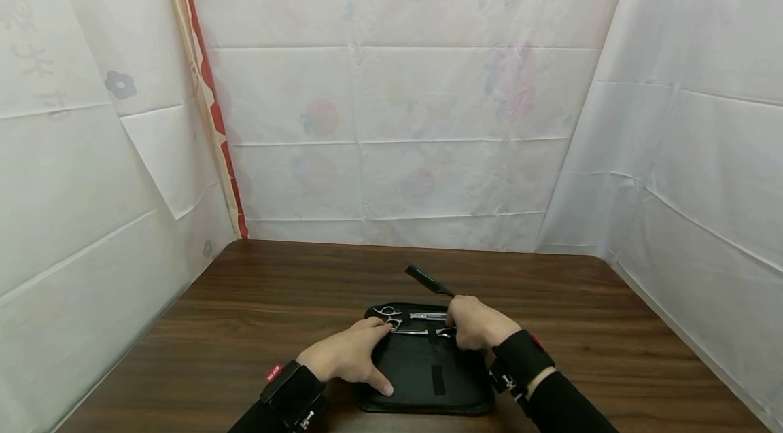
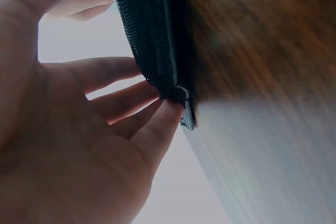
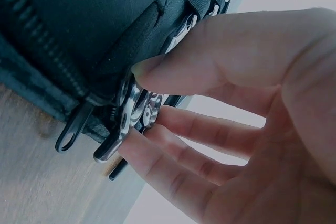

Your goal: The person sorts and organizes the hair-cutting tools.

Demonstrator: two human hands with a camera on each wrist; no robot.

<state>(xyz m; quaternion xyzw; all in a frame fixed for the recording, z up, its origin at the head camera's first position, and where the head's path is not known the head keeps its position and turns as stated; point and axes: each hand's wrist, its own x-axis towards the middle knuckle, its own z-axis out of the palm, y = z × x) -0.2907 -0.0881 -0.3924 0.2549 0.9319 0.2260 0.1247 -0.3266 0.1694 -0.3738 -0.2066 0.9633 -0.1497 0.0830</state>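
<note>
Your left hand [image 1: 349,355] lies flat on the open case [image 1: 428,378]; your right hand [image 1: 474,323] pinches the comb [image 1: 428,281]. Careless pulling risks snagging the strapped scissors [image 1: 416,331].

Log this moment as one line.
left hand flat on case | right hand pinching scissors and holding comb | table

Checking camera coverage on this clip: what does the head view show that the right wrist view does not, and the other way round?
Only the head view shows the left hand resting on the open black case, the black comb angled up by the right hand, and the wooden table. Only the right wrist view shows the zipper pull and fingertips touching the metal tool ends. Both show the case, the scissors and the right hand.
</note>
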